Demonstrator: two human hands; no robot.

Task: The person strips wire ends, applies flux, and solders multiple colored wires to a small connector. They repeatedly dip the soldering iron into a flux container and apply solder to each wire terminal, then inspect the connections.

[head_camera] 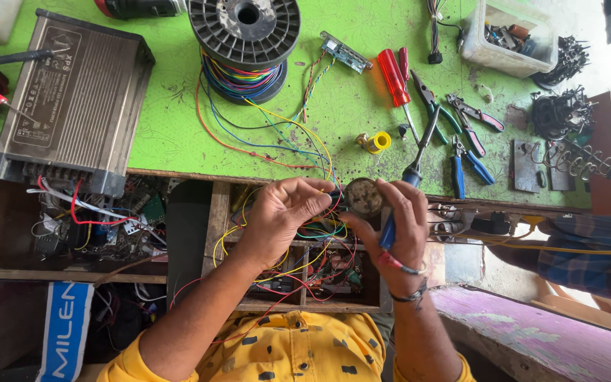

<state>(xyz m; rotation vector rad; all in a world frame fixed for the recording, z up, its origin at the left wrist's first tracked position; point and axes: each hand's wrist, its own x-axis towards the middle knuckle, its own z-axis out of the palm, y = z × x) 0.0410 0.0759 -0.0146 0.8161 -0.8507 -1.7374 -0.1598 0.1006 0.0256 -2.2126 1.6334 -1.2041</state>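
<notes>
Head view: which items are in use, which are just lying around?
In use: left hand, right hand, round part, blue-handled tool, coloured wires.
Idle: red screwdriver, pliers, wire spool, metal box, plastic tub.

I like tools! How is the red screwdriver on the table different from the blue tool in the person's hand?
The red screwdriver lies loose on the green table; the blue-handled tool is gripped in the right hand. The red screwdriver's handle is thick and see-through; the blue-handled tool's is slimmer and solid-coloured. Both have long metal shafts.

An electronics repair workshop: green bench (178, 134) strewn with pliers (469, 157), screwdrivers (394, 78), wire spool (245, 42), power supply (72, 99).
</notes>
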